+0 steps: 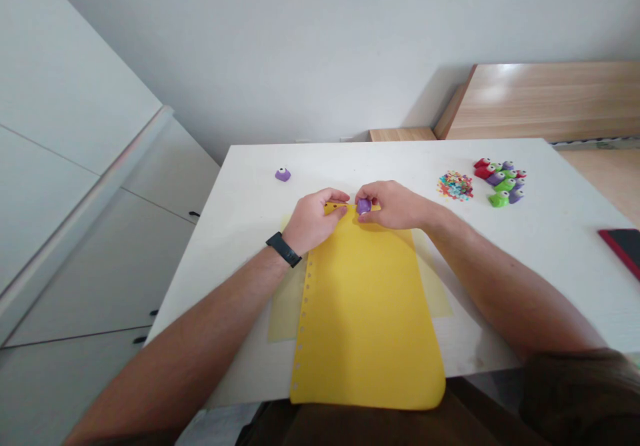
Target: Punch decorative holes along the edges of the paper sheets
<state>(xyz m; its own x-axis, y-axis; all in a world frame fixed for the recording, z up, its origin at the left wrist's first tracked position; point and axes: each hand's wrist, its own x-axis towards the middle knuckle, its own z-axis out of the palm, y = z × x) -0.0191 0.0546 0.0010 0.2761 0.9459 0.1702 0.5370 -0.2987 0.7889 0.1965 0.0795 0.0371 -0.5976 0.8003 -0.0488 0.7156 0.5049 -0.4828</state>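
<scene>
A yellow sheet (370, 313) with a row of holes down its left side lies in front of me, its near end overhanging the table. At its far edge, my left hand (317, 216), wearing a dark wristband, holds the sheet with thumb and fingers on either side of that edge. My right hand (393, 205) is closed around a small purple one-eyed figure (364, 207) at the same edge, beside the left fingertips. Its underside is hidden, so its exact kind cannot be told. Small dark marks show along the edge by my left fingers.
Under the sheet, pale yellow sheets (286, 306) lie on the white table (240, 186). Another purple one-eyed figure (283, 174) stands at the back left. To the right are a pile of small colourful pieces (455, 186), several red, green and purple figures (500, 199) and a dark red-edged object (623, 249).
</scene>
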